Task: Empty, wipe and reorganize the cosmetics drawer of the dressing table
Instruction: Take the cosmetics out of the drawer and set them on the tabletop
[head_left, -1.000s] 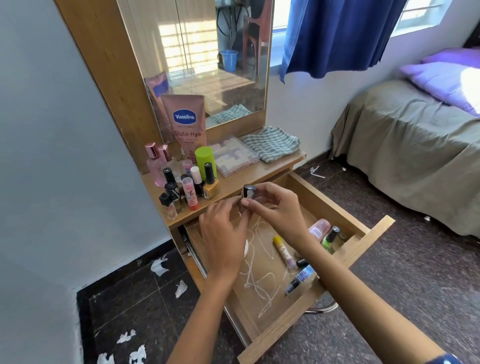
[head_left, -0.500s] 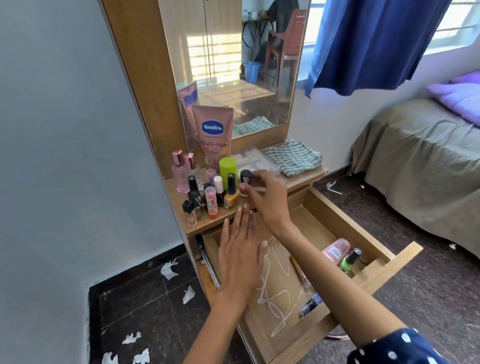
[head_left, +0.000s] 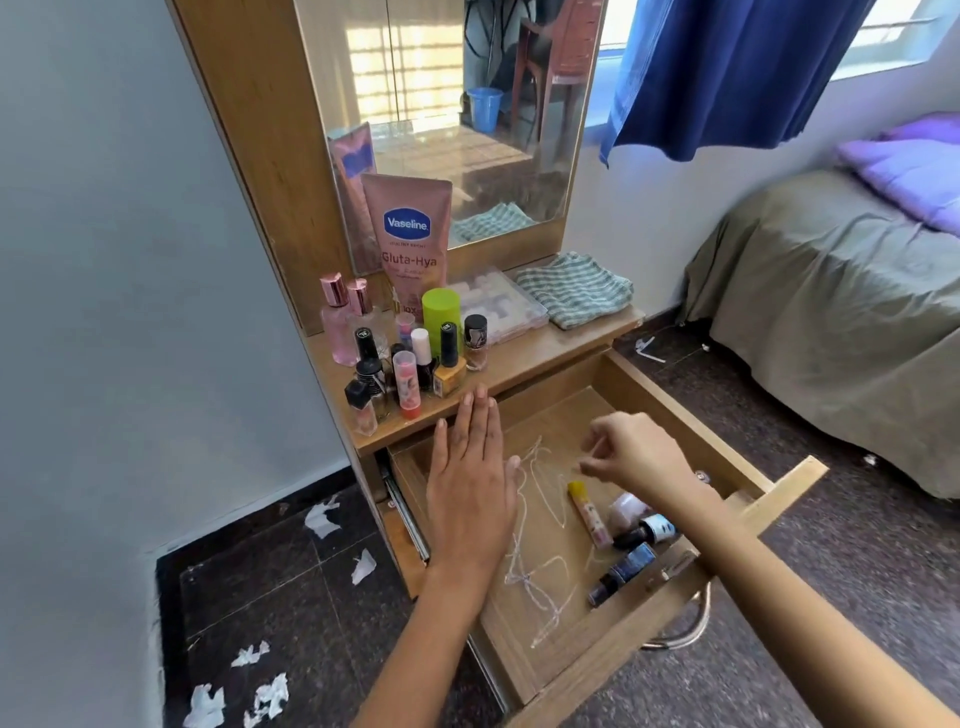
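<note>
The wooden drawer (head_left: 670, 395) of the dressing table stands pulled out, its floor streaked with white marks. Inside it lie a yellow-capped tube (head_left: 588, 514), a dark blue vial (head_left: 623, 571), a small dark bottle (head_left: 647, 532) and a pink item partly hidden by my right arm. My left hand (head_left: 470, 483) hovers flat, fingers together, over the drawer's left rim, holding nothing. My right hand (head_left: 631, 457) hangs above the drawer's middle with fingers loosely curled and empty. On the tabletop (head_left: 545, 353) stand several bottles, among them a black-capped nail polish (head_left: 475, 340).
A pink Vaseline tube (head_left: 410, 244) leans on the mirror, with a green-capped can (head_left: 441, 317), a clear plastic box (head_left: 498, 304) and a folded checked cloth (head_left: 574, 288) beside it. Torn white paper bits (head_left: 249, 691) litter the dark floor. A bed (head_left: 841, 301) stands at right.
My right hand set the black-capped nail polish on the tabletop, let go and drew back over the drawer. My left hand stayed flat over the drawer's left rim.
</note>
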